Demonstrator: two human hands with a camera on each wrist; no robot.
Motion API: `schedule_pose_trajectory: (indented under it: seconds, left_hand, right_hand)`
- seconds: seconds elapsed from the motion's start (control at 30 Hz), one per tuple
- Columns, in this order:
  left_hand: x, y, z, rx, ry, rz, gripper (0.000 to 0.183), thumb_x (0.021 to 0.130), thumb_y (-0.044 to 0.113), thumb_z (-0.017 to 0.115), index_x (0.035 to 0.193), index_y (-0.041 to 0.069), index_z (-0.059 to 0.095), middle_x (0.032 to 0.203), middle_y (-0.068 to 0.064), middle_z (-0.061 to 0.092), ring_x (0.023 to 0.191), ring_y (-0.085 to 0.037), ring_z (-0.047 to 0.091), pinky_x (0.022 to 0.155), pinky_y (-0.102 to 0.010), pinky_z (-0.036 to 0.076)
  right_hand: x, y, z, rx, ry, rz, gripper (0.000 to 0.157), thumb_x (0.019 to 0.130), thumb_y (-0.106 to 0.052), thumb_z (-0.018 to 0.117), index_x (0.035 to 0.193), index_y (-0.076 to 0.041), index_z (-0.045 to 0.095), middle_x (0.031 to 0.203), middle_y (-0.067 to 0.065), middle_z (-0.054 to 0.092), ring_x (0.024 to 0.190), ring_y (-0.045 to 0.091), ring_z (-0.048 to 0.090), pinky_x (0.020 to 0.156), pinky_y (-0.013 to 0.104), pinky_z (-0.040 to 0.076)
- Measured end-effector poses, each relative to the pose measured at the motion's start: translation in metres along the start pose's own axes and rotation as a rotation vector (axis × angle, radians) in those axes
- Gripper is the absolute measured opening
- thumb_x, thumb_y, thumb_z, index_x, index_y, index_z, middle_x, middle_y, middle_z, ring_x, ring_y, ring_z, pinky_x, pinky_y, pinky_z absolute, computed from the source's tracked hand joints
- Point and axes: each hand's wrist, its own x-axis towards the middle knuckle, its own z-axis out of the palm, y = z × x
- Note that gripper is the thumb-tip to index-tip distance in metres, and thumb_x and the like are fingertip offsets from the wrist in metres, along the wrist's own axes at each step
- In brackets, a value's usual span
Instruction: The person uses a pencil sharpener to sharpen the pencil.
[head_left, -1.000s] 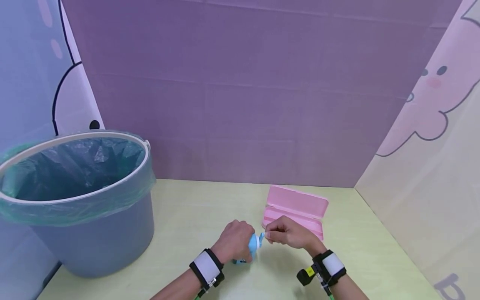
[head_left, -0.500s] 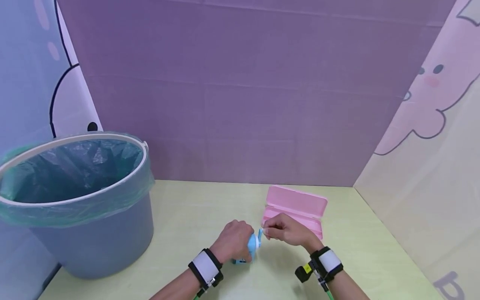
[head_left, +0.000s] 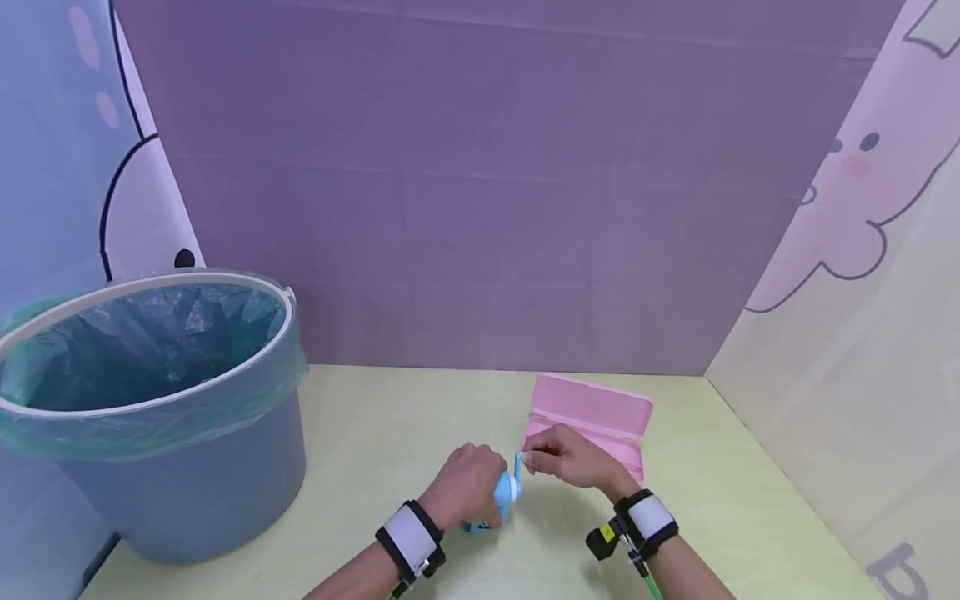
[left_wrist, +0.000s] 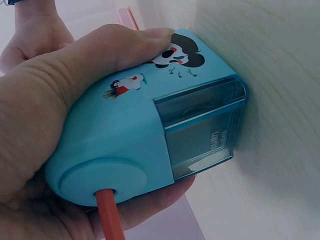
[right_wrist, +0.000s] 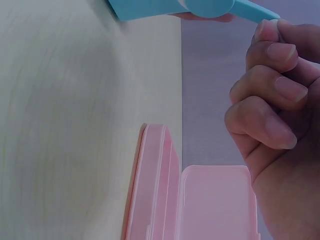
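Note:
My left hand (head_left: pixel 467 483) grips a light blue crank pencil sharpener (left_wrist: pixel 125 135), tilted over the table. In the left wrist view its thumb lies along the printed side, beside the clear shavings drawer (left_wrist: pixel 200 132). A red pencil (left_wrist: pixel 111 215) sticks out of the round hole in the sharpener's end. With thumb and forefinger, my right hand (head_left: pixel 573 458) pinches the end of the blue crank (right_wrist: pixel 252 10); its other fingers are curled. In the head view the crank points up from the sharpener. Just behind the right hand lies an open pink pencil case (head_left: pixel 592 406).
At the left stands a large blue-grey bin (head_left: pixel 187 492) lined with a green plastic bag (head_left: pixel 172 333). The pale table (head_left: pixel 375 417) meets a purple backdrop (head_left: pixel 480 208) at the back. A printed cloth wall (head_left: pixel 862 333) bounds the right side.
The crank has swung from a rightward slant to nearly upright. My right hand has moved slightly up and left with it. The left hand keeps its grip on the sharpener.

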Motion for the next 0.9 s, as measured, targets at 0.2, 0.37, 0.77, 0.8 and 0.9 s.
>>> schedule_pose_trajectory:
  seconds: [0.2,0.37,0.77,0.8,0.9]
  left_hand:
    - [0.000,0.000,0.001,-0.004,-0.014,-0.004,0.041,0.057,0.037,0.091,0.079,0.017,0.063,0.066,0.010,0.052,0.063,-0.009,0.047,0.062,-0.026,0.041]
    - [0.000,-0.001,-0.001,-0.015,-0.016,-0.015,0.041,0.058,0.037,0.091,0.081,0.017,0.064,0.067,0.010,0.052,0.064,-0.010,0.047,0.062,-0.026,0.041]
    - [-0.001,-0.001,0.000,-0.017,-0.010,-0.003,0.040,0.057,0.036,0.091,0.081,0.017,0.065,0.067,0.010,0.053,0.064,-0.010,0.048,0.062,-0.027,0.042]
    - [-0.001,-0.001,-0.001,-0.014,-0.005,-0.001,0.040,0.057,0.036,0.091,0.081,0.017,0.065,0.067,0.010,0.053,0.064,-0.010,0.048,0.062,-0.027,0.042]
    - [-0.001,-0.001,-0.001,-0.015,0.005,0.007,0.040,0.056,0.035,0.091,0.080,0.017,0.065,0.067,0.010,0.054,0.063,-0.009,0.048,0.062,-0.027,0.042]
  right_hand:
    - [0.003,0.004,0.001,-0.020,-0.003,0.007,0.025,0.099,-0.015,0.055,0.077,-0.003,0.062,0.062,-0.007,0.041,0.056,0.004,0.037,0.054,0.020,0.031]
    - [0.007,0.008,0.001,-0.013,-0.017,-0.002,0.030,0.099,-0.017,0.054,0.080,0.004,0.063,0.063,-0.008,0.040,0.055,0.004,0.037,0.054,0.020,0.031]
    - [0.011,0.017,0.005,-0.080,-0.020,0.010,0.028,0.100,-0.017,0.053,0.080,0.000,0.064,0.062,-0.010,0.040,0.056,0.004,0.036,0.054,0.021,0.029]
    - [0.012,0.017,0.005,-0.091,-0.020,0.013,0.027,0.100,-0.017,0.053,0.080,0.000,0.064,0.062,-0.010,0.040,0.056,0.004,0.036,0.054,0.021,0.030]
    - [0.012,0.019,0.006,-0.117,-0.024,0.010,0.027,0.099,-0.016,0.053,0.081,0.000,0.064,0.063,-0.011,0.040,0.057,0.004,0.036,0.054,0.021,0.030]
